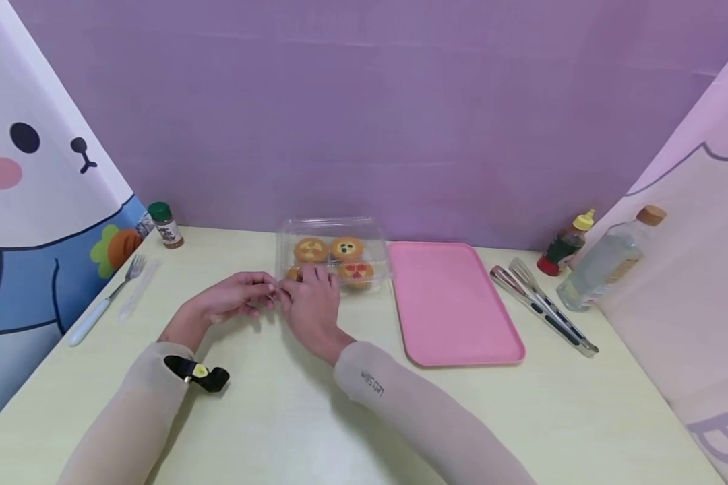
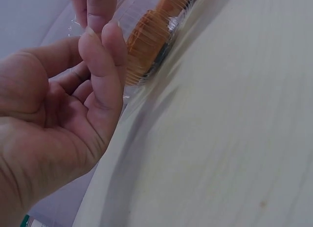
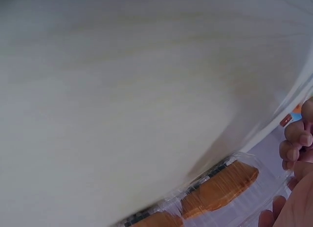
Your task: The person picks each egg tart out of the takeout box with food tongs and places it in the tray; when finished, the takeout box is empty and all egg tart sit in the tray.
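Note:
A clear plastic clamshell box (image 1: 376, 242) with several round decorated pastries (image 1: 311, 250) stands at the back of the table. My right hand (image 1: 312, 303) lies over its near left part, fingers on the lid and thumb at the corner, covering part of one pastry. Close beside it, my left hand (image 1: 236, 296) pinches at that same corner with thumb and fingertips. In the left wrist view, the left hand (image 2: 73, 100) meets the right fingers at the thin plastic edge. The right wrist view catches the box's side and orange-brown pastries (image 3: 220, 188) near the hands.
A pink tray (image 1: 455, 303) lies right of the box. Beyond it are metal tongs (image 1: 540, 310), a yellow-capped sauce bottle (image 1: 564, 246) and a corked clear bottle (image 1: 607, 263). At left are a fork (image 1: 106, 303), a clear plastic utensil (image 1: 138, 291) and a green-capped spice jar (image 1: 166, 228).

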{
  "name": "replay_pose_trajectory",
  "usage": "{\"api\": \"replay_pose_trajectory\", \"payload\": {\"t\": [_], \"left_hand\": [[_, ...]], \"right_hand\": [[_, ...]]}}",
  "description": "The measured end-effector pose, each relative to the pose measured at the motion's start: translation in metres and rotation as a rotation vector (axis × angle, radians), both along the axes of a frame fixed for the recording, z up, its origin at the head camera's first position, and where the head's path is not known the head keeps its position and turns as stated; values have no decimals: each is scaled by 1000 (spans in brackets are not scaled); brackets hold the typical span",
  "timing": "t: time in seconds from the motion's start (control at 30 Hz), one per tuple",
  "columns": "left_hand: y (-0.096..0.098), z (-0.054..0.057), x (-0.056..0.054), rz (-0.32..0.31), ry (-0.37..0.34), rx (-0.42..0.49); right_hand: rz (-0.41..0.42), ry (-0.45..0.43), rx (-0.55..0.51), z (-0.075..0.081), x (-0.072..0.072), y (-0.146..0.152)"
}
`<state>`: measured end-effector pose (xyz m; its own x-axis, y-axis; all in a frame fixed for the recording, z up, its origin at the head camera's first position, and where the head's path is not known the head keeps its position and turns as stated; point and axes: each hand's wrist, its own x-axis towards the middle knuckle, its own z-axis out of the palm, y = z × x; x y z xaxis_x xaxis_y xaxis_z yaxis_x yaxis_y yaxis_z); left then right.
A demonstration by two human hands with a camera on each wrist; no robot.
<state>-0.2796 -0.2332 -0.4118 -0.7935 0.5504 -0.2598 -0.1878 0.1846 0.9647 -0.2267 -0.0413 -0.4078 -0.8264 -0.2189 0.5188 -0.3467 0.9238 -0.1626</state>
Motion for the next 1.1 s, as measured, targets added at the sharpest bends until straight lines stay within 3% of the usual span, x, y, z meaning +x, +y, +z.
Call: {"api": "replay_pose_trajectory", "payload": {"t": [0.8,1.1], "left_hand": [[-4,-7,-1,-36,72,-5],[-4,-6,-2,-38,83,-5]], "right_hand": [[-16,-65,7,2,2,-3],[15,3,7,3,3,-3]]}}
